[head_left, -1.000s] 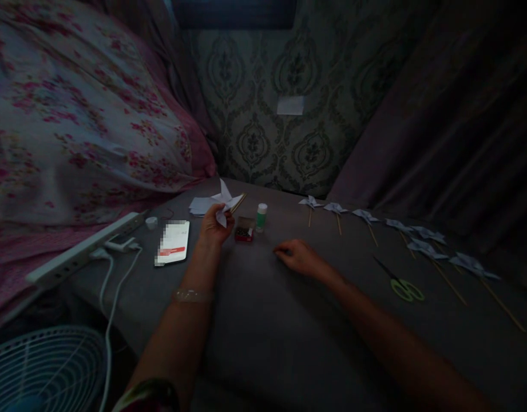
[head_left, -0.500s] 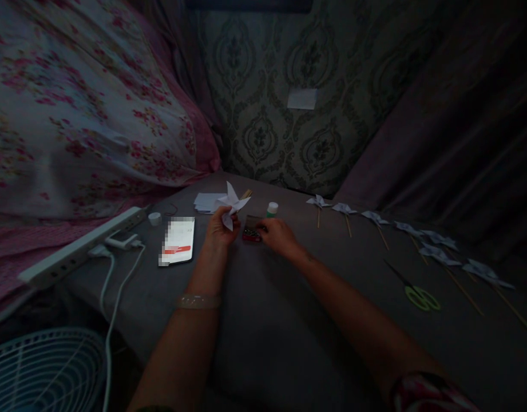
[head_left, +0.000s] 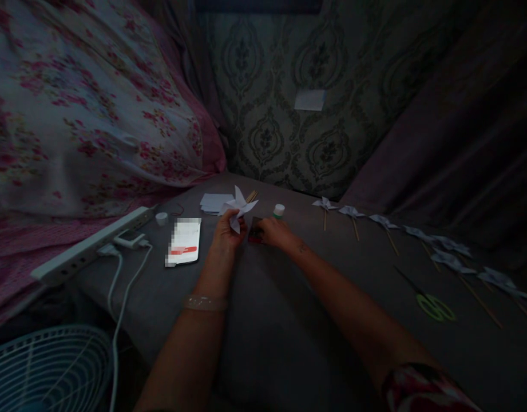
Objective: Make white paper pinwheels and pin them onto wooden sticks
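A white folded-paper pinwheel (head_left: pixel 240 203) is pinched in the fingers of my left hand (head_left: pixel 229 232), its blades spread upward. My right hand (head_left: pixel 277 232) reaches into a small box (head_left: pixel 255 240) with a red edge, just right of the pinwheel. Its fingers are bent together over the small items inside; what they grip, if anything, is hidden. Behind the right hand stands a glue stick (head_left: pixel 279 210) with a white cap. Wooden sticks (head_left: pixel 251 197) and a stack of white paper (head_left: pixel 212 203) lie behind the pinwheel.
Several finished pinwheels on sticks (head_left: pixel 351 212) lie in a row along the right. Scissors with green handles (head_left: pixel 435 307) rest nearer to me. On the left are a phone (head_left: pixel 186 241), a white cap (head_left: pixel 161 218), a power strip (head_left: pixel 94 246) with cables, and a fan (head_left: pixel 44 366).
My right hand has moved further over the small box, covering more of it. The left hand keeps its hold on the pinwheel. The whole view has shifted slightly.
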`<move>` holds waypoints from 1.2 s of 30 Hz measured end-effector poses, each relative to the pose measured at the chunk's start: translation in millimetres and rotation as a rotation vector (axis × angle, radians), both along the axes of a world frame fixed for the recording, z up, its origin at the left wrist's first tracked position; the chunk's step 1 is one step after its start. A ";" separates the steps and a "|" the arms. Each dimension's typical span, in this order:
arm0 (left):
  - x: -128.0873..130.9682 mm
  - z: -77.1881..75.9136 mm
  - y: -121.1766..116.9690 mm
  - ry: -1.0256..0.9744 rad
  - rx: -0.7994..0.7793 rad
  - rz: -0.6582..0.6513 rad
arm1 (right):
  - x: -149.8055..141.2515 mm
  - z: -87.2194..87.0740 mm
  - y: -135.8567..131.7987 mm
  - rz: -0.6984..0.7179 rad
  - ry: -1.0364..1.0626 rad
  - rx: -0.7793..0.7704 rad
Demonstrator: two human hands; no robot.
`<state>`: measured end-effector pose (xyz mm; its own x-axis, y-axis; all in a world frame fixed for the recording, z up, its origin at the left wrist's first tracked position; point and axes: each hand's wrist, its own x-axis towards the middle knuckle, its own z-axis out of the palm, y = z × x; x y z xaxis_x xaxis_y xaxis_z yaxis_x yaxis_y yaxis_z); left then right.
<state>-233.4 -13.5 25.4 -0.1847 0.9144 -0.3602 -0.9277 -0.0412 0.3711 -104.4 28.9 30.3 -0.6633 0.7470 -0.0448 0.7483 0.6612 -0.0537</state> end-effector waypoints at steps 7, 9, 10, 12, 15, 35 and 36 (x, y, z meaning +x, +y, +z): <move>-0.1 -0.9 1.2 0.102 0.016 0.036 | -3.1 6.8 -1.0 0.002 0.002 -0.032; -0.2 -1.1 1.2 0.096 0.018 0.041 | -3.8 5.3 -0.3 0.004 0.008 -0.030; -0.3 -1.2 1.2 0.092 0.018 0.041 | -4.1 4.4 0.1 0.005 0.012 -0.029; -0.5 -1.6 1.2 0.087 0.021 0.041 | -4.3 2.6 0.7 0.004 0.018 -0.030; -0.9 -2.7 1.9 0.091 0.024 0.042 | -3.8 0.9 1.6 0.014 0.028 -0.034; -1.7 -3.9 2.2 0.106 0.027 0.035 | -1.7 3.3 -2.1 0.057 0.012 -0.024; -1.6 -3.7 2.0 0.109 0.029 0.034 | -1.2 4.0 -3.2 0.055 0.016 -0.023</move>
